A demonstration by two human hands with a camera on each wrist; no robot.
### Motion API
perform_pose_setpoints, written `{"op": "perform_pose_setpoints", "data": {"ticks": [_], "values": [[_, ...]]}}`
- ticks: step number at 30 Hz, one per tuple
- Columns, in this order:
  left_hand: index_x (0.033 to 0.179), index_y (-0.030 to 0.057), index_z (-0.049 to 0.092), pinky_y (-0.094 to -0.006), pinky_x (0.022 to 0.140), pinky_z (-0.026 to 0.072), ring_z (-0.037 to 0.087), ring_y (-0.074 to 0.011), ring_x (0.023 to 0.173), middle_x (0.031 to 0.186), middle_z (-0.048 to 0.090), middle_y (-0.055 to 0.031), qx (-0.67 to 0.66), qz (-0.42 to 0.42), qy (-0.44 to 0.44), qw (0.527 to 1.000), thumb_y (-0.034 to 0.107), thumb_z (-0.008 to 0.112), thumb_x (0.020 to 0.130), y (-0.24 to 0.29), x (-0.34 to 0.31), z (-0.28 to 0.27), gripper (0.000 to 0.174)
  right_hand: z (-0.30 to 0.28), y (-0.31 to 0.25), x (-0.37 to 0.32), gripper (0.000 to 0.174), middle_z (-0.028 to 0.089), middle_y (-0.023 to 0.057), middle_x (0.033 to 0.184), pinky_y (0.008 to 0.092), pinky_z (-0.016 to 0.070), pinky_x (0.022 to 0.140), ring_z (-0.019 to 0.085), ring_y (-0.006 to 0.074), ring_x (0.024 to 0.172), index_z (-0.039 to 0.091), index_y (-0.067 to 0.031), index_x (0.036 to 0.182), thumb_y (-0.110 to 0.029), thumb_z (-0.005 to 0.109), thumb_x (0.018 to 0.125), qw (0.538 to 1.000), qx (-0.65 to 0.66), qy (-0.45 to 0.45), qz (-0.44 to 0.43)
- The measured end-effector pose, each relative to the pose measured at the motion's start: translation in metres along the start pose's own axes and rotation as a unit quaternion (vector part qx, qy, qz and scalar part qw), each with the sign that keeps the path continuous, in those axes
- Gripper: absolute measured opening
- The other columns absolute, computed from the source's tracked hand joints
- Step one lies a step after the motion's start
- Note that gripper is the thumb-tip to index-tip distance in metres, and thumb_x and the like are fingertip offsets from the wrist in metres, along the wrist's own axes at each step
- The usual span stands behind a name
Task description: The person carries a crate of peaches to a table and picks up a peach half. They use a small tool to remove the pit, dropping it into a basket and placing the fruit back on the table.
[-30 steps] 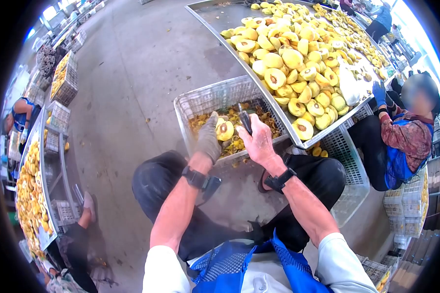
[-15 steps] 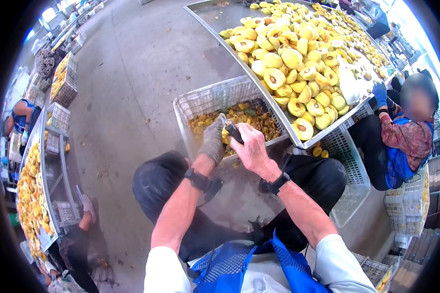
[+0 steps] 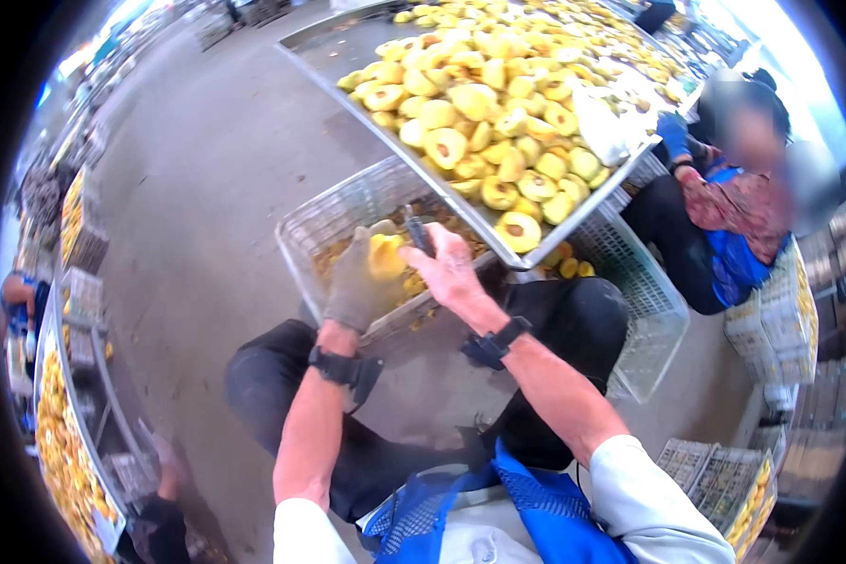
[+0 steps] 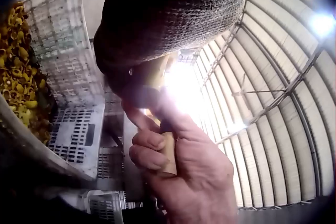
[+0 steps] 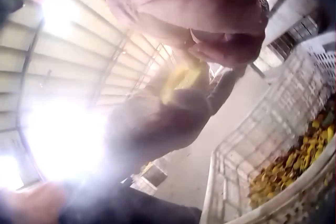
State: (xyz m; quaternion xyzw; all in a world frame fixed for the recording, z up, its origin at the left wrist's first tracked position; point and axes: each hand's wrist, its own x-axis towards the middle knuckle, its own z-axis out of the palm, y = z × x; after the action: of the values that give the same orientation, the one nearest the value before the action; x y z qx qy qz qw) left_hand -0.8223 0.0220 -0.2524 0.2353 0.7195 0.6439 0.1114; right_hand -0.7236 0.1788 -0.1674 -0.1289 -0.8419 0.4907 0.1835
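Observation:
My gloved left hand [image 3: 351, 282] holds a yellow peach half [image 3: 385, 257] over the crate of scraps [image 3: 315, 197]. The fruit is blurred, and the hand hides part of it. Close on its right, my bare right hand [image 3: 451, 268] grips a short hand tool [image 3: 417, 230] with a dark shaft, its tip pointing up and away. From the left wrist, the tool's pale handle [image 4: 169, 153] shows inside the curled fingers, below the grey knit glove [image 4: 173, 29]. In the right wrist view, the peach half [image 5: 181, 82] appears between both hands.
A metal-edged table [image 3: 320, 61] heaped with peach halves [image 3: 479, 103] overhangs the crate's right side. Beneath its corner stands another crate [image 3: 653, 282]. A person in a blue vest [image 3: 733, 207] sits at the right. Another fruit-covered table [image 3: 66, 442] is at far left.
The head view has swung, shifting the scene left. Half a second ago the tool was against the fruit with the hands close together; now the right hand has drawn slightly away.

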Motion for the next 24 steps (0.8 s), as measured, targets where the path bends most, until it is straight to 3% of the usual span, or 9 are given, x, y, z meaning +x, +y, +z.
{"op": "perform_pose_setpoints", "data": {"ticks": [3,6,10,12,14,17,22,23,24], "values": [[0.141,0.0018,0.056,-0.0336,0.092,0.0563,0.065,-0.0171,0.11,0.127,0.066,-0.0082,0.032,0.035,-0.046,0.998,0.049,0.051,0.105,0.052,-0.002,0.015,0.059,-0.017,-0.007,-0.004,0.032,0.063,0.0189,0.076,0.0459,0.0488,0.069,0.065,0.0368,0.075,0.062,-0.0019,0.096,-0.026,0.078,0.083,1.0,-0.003,0.007,-0.005],[0.141,0.0008,0.056,-0.0347,0.102,0.0516,0.063,-0.0179,0.116,0.131,0.064,-0.0089,0.119,-0.016,-0.104,0.987,0.045,0.053,0.105,0.083,0.001,0.037,0.057,-0.035,-0.011,-0.011,0.032,0.064,0.0187,0.076,0.0457,0.0492,0.068,0.065,0.0377,0.074,0.061,-0.0014,0.097,-0.025,0.078,0.083,1.0,0.004,0.018,0.015],[0.144,-0.0016,0.052,-0.0346,0.107,0.0478,0.06,-0.0193,0.121,0.133,0.063,-0.0103,0.099,0.066,-0.09,0.989,0.037,0.056,0.106,0.108,0.001,0.066,0.055,-0.064,-0.028,-0.018,0.027,0.062,0.0165,0.07,0.0442,0.049,0.066,0.066,0.033,0.07,0.06,-0.0002,0.095,-0.02,0.076,0.083,0.997,0.007,0.074,0.004],[0.147,-0.002,0.048,-0.0367,0.1,0.0538,0.059,-0.0207,0.124,0.139,0.059,-0.0118,0.009,0.102,-0.109,0.989,0.04,0.059,0.103,0.088,0.01,0.075,0.062,-0.092,-0.025,-0.019,0.024,0.06,0.0126,0.068,0.0407,0.0487,0.061,0.062,0.0212,0.065,0.059,0.0004,0.089,-0.017,0.074,0.084,0.996,-0.043,0.075,-0.015],[0.15,-0.0023,0.043,-0.0385,0.089,0.0601,0.055,-0.0243,0.128,0.146,0.052,-0.0139,0.024,0.127,-0.133,0.983,0.044,0.062,0.101,0.1,0.005,0.08,0.069,-0.128,-0.019,-0.016,0.023,0.06,0.0115,0.068,0.0408,0.0485,0.06,0.059,0.0215,0.061,0.059,-0.0002,0.089,-0.018,0.073,0.085,0.988,-0.081,0.129,-0.029],[0.149,-0.0007,0.043,-0.0396,0.08,0.0629,0.054,-0.0276,0.128,0.147,0.05,-0.0151,0.006,0.095,-0.128,0.987,0.046,0.064,0.099,0.094,0.006,0.074,0.071,-0.205,0.001,-0.007,0.021,0.067,0.0217,0.078,0.049,0.0531,0.07,0.069,0.0385,0.077,0.062,-0.0007,0.09,-0.02,0.069,0.084,0.954,-0.247,0.168,0.01],[0.146,0.0036,0.049,-0.0421,0.079,0.0623,0.056,-0.029,0.124,0.141,0.055,-0.0138,0.075,0.162,-0.105,0.978,0.041,0.064,0.1,0.055,0.019,0.056,0.061,-0.254,0.025,0.0,0.026,0.068,0.023,0.081,0.0501,0.0521,0.073,0.068,0.041,0.082,0.063,-0.0009,0.091,-0.024,0.068,0.081,0.905,-0.384,0.183,-0.012],[0.144,0.0033,0.051,-0.0428,0.079,0.0624,0.057,-0.03,0.123,0.14,0.056,-0.0139,-0.156,0.092,-0.114,0.977,0.041,0.064,0.1,0.05,0.016,0.055,0.059,-0.246,0.025,0.006,0.025,0.068,0.0239,0.083,0.05,0.0529,0.075,0.069,0.0413,0.084,0.064,-0.0001,0.091,-0.022,0.068,0.081,0.914,-0.381,0.137,-0.003],[0.144,0.0033,0.051,-0.0428,0.079,0.0624,0.057,-0.03,0.123,0.14,0.056,-0.0139,-0.153,0.092,-0.116,0.977,0.041,0.064,0.1,0.058,0.01,0.055,0.059,-0.23,0.024,0.012,0.024,0.068,0.0247,0.084,0.0499,0.0536,0.077,0.069,0.0416,0.086,0.065,0.0006,0.091,-0.021,0.068,0.081,0.922,-0.376,0.092,0.006]]}}
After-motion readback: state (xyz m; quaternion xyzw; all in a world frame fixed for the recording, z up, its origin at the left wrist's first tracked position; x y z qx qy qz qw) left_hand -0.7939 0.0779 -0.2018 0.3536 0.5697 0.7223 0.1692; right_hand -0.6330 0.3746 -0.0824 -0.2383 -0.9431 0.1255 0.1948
